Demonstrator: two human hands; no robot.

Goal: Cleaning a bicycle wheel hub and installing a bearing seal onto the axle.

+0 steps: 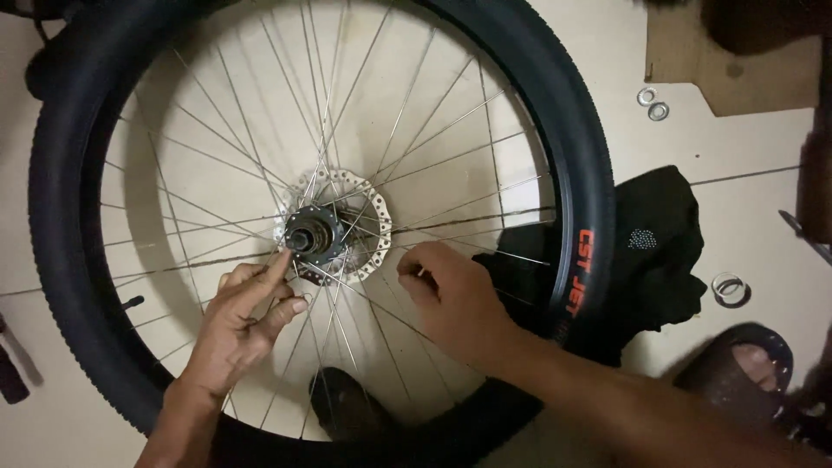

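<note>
A bicycle wheel with a black knobby tyre (582, 147) and thin steel spokes lies flat on the pale floor. At its centre is a dark hub (309, 234) with a drilled silver brake disc (374, 227) under it. My left hand (247, 316) reaches in between the spokes, its index fingertip touching the hub's lower left edge. My right hand (451, 295) rests on the spokes just right of the disc, with fingertips pinched together; whether something small is in them is hidden.
A black cloth (659, 251) with a cluster of small steel balls (641, 238) lies right of the tyre. Metal rings (652, 102) and another ring (730, 288) lie on the floor. Brown cardboard (737, 78) is at the top right. A sandalled foot (745, 364) is at lower right.
</note>
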